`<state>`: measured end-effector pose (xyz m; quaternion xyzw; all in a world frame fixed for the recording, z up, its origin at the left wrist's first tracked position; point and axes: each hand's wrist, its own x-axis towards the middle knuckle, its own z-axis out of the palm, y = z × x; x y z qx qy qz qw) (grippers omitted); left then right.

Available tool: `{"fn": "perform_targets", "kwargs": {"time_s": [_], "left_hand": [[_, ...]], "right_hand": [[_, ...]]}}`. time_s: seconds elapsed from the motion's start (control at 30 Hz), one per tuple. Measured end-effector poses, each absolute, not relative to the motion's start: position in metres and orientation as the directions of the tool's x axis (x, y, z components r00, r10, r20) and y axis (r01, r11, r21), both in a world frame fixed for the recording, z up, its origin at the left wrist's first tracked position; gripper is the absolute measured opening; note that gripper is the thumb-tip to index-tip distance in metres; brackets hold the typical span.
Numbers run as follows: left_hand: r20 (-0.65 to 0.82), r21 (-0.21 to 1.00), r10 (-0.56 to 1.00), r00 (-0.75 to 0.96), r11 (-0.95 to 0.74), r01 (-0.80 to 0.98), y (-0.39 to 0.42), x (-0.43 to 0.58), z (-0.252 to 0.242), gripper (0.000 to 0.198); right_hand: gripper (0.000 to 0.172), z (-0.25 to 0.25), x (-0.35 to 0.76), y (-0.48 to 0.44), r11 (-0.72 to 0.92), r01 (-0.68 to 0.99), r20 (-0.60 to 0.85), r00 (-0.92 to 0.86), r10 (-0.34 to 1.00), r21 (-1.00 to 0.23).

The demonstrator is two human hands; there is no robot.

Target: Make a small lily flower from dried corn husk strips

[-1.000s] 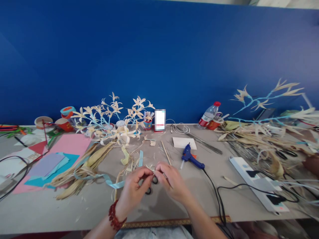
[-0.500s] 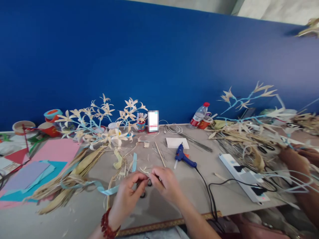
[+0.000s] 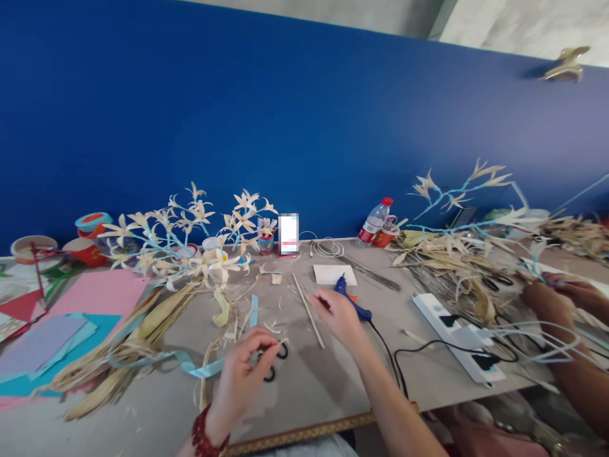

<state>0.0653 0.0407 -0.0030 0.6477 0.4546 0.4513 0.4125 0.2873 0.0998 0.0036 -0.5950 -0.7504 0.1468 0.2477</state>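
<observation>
My left hand (image 3: 250, 365), with a red bead bracelet at its wrist, is closed with thumb and fingertips together. A tiny pale piece (image 3: 284, 341) shows at its fingertips, too small to name surely. Black scissors handles (image 3: 282, 350) show on the table just beneath these fingers; the blades are hidden. Over the table, my right hand (image 3: 337, 314) hangs with loosely bent fingers apart and nothing seen in them. It is beside a blue glue gun (image 3: 353, 299) and above a thin wooden stick (image 3: 308, 311). Light blue ribbon (image 3: 202, 367) curls left of my left hand.
Pale husk flowers on blue stems (image 3: 166, 238) stand at the back left. Dried husks (image 3: 137, 336) and coloured paper (image 3: 47, 343) lie left. On the right are a white power strip (image 3: 457, 339), cables and another person's hands (image 3: 552, 304). A bottle (image 3: 375, 222) stands behind.
My right hand has parted from my left and moved up and right, towards the glue gun. My left hand stays near the scissors, fingers still together. The view has shifted slightly.
</observation>
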Motion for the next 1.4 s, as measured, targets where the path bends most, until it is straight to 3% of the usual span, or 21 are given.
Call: {"fn": "perform_targets", "kwargs": {"time_s": [0.03,0.1,0.33,0.67,0.8,0.97,1.17,1.27,1.4], "left_hand": [[0.181,0.965,0.972,0.152,-0.205,0.163,0.042,0.066,-0.005,0.013],[0.115,0.991,0.988,0.101,-0.121,0.055,0.043,0.066,-0.010,0.012],[-0.030,0.989,0.999,0.040,0.035,-0.146,0.048,0.066,-0.021,0.019],[-0.070,0.987,0.997,0.008,0.071,-0.143,0.046,0.063,-0.016,0.024],[-0.099,0.988,0.994,-0.049,0.092,-0.123,0.047,0.057,-0.014,0.026],[-0.100,0.984,0.994,-0.048,0.092,-0.153,0.052,0.057,-0.012,0.027],[-0.111,0.977,0.993,-0.026,0.105,-0.185,0.060,0.064,-0.018,0.027],[-0.128,0.963,0.992,-0.005,0.123,-0.239,0.063,0.067,-0.021,0.026],[-0.165,0.932,0.986,-0.002,0.156,-0.327,0.066,0.069,-0.020,0.023]], "right_hand": [[0.027,0.004,0.293,0.108,0.245,0.881,0.158,-0.196,0.968,-0.405],[0.017,0.000,0.298,0.120,0.267,0.904,0.103,-0.246,0.964,-0.333],[0.015,-0.025,0.280,0.141,0.300,0.936,-0.041,-0.312,0.949,-0.184],[0.017,-0.039,0.263,0.154,0.266,0.947,-0.114,-0.289,0.951,-0.181],[0.007,-0.034,0.271,0.158,0.240,0.932,-0.107,-0.277,0.955,-0.271],[0.004,-0.027,0.287,0.157,0.243,0.793,-0.050,-0.325,0.944,-0.559],[0.018,-0.030,0.281,0.133,0.156,0.398,-0.008,-0.382,0.924,-0.904],[0.026,-0.027,0.270,0.114,0.103,0.206,0.017,-0.382,0.924,-0.973],[0.026,-0.014,0.252,0.094,-0.100,-0.213,-0.019,-0.352,0.936,-0.972]]}}
